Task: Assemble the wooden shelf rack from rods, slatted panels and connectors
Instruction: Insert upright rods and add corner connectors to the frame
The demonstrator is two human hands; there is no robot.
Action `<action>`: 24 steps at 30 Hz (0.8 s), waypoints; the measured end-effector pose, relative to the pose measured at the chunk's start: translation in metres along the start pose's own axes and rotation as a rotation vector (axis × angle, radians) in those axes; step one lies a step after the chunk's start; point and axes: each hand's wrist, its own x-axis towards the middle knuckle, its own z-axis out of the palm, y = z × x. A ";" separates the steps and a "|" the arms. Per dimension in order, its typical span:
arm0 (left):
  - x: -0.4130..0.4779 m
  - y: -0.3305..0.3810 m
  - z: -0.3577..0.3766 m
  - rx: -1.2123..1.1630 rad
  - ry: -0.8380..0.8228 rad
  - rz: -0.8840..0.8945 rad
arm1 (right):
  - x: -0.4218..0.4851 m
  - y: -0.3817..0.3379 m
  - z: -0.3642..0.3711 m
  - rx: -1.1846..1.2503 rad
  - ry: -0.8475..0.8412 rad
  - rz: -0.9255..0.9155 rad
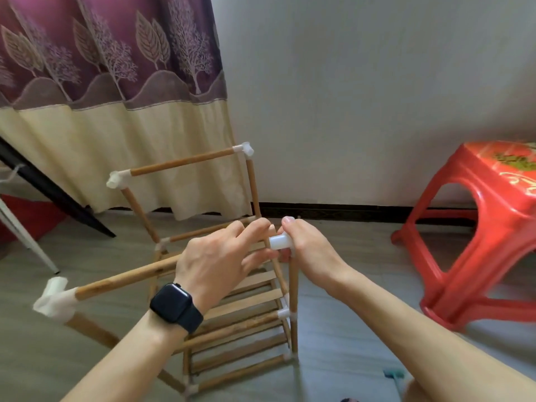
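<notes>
Wooden rack [232,323], white connector [280,241] pinched by right hand [307,250].

A room in a home: a purple leaf-patterned curtain [110,53] with a cream hem hangs to the grey wood-look floor [362,285], a plain white wall [362,82] has a dark skirting board (low along its base), and a red plastic stool [487,227] stands nearby
</notes>
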 end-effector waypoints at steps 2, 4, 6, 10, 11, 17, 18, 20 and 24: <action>0.000 -0.001 0.001 0.030 0.011 -0.036 | 0.000 -0.001 -0.001 -0.011 0.019 -0.016; -0.001 0.000 0.001 0.067 0.032 -0.063 | 0.000 -0.001 0.000 -0.021 0.038 -0.024; -0.001 0.002 0.001 0.103 0.062 -0.062 | -0.002 -0.002 0.000 -0.023 0.067 -0.030; -0.001 0.005 0.001 0.112 0.076 -0.079 | -0.007 -0.002 0.000 -0.017 0.089 -0.010; -0.002 0.006 0.002 0.111 0.069 -0.088 | -0.007 -0.002 0.001 -0.005 0.084 -0.005; -0.005 0.006 0.003 0.131 0.094 -0.129 | -0.007 0.002 0.005 0.007 0.112 0.002; -0.005 0.007 0.004 0.125 0.108 -0.136 | -0.006 0.001 0.005 0.011 0.114 0.011; -0.006 0.008 0.006 0.096 0.137 -0.148 | -0.005 0.002 0.005 0.030 0.109 0.020; -0.008 0.011 0.009 0.060 0.164 -0.141 | -0.004 0.000 0.002 0.030 0.071 0.035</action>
